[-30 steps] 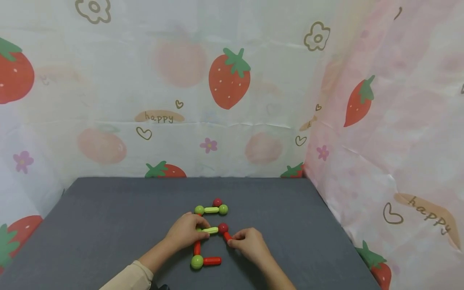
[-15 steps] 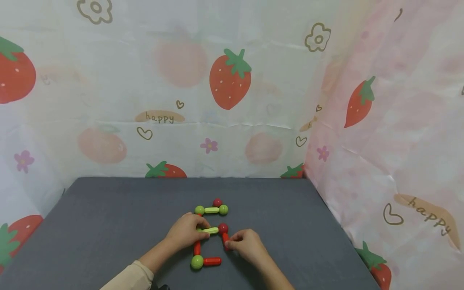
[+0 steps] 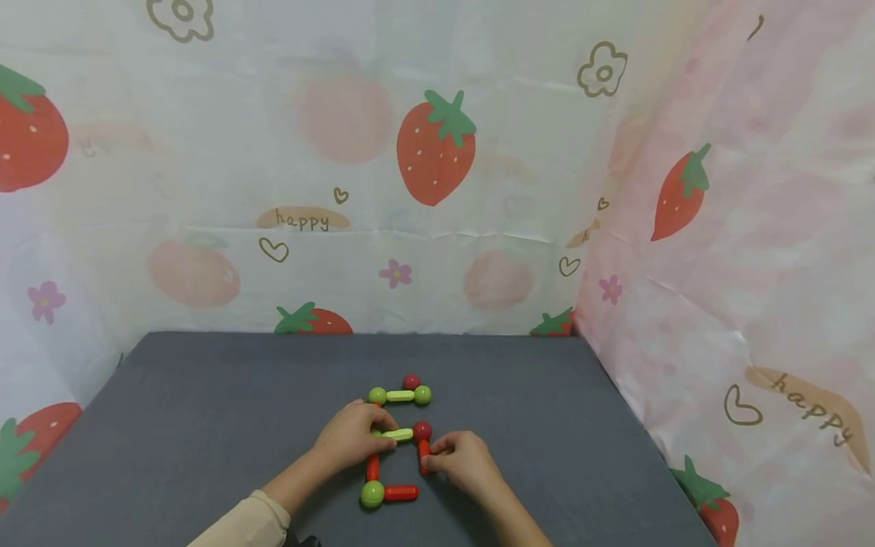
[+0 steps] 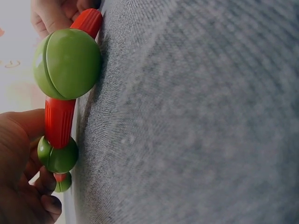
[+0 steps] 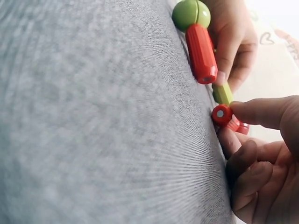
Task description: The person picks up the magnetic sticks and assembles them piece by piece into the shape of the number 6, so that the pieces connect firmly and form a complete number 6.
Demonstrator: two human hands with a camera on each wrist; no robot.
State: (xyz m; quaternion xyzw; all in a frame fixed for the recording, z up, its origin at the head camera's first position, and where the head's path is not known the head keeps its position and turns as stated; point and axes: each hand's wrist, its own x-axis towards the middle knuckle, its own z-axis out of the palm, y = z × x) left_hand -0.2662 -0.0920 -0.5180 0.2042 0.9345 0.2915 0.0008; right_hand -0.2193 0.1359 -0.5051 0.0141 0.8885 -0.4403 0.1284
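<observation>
A figure of magnetic sticks and balls lies on the grey cloth. My left hand (image 3: 357, 434) grips the middle green ball (image 4: 64, 157), partly hidden by the fingers in the head view. From that ball a yellow-green stick (image 3: 402, 434) runs right to a red ball (image 3: 422, 431). Between thumb and fingers, my right hand (image 3: 466, 460) pinches a red magnetic stick (image 3: 424, 456), whose far end meets the red ball. Its near end, with a metal tip, shows in the right wrist view. Below, a green ball (image 3: 372, 494) carries another red stick (image 3: 401, 493) pointing right.
At the figure's far end, two green balls, the right one (image 3: 423, 395) included, flank a yellow-green stick (image 3: 400, 396). Another red ball (image 3: 412, 381) sits just behind them. A strawberry-printed curtain (image 3: 307, 152) rises behind the table and along its sides.
My right hand has swung the red stick's near end left and down, from slanting to nearly in line with the left column. My left hand stays in place.
</observation>
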